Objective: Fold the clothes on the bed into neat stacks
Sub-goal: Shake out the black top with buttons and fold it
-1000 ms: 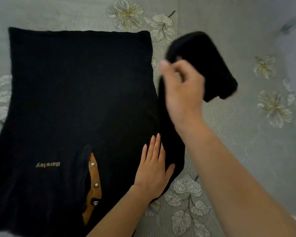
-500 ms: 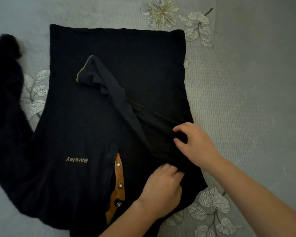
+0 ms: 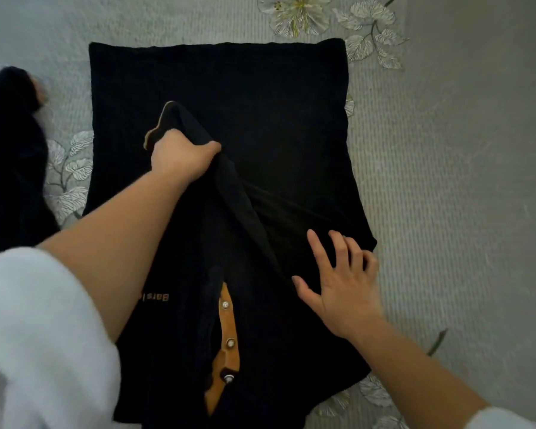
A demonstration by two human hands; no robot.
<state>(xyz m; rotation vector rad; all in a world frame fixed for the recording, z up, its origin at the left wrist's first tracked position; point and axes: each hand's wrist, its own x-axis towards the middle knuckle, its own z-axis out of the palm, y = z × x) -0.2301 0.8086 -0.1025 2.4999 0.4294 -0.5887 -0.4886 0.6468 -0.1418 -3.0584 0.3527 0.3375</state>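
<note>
My left hand (image 3: 183, 156) has left the shoulder to grip the folded sleeve (image 3: 232, 193) at 11 o'clock, my right hand (image 3: 338, 289) has its fingers spread flat at 4 o'clock, on the sweater (image 3: 260, 88) centred on the bed (image 3: 446, 212) (1 loose sleeve (image 3: 13, 165) remains, 9 o'clock).

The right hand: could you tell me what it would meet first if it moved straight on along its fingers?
Most likely the creased cloth of the black shirt just ahead of it, then the sleeve that the left hand grips. Whether the right hand touches the shirt is hard to tell.
</note>
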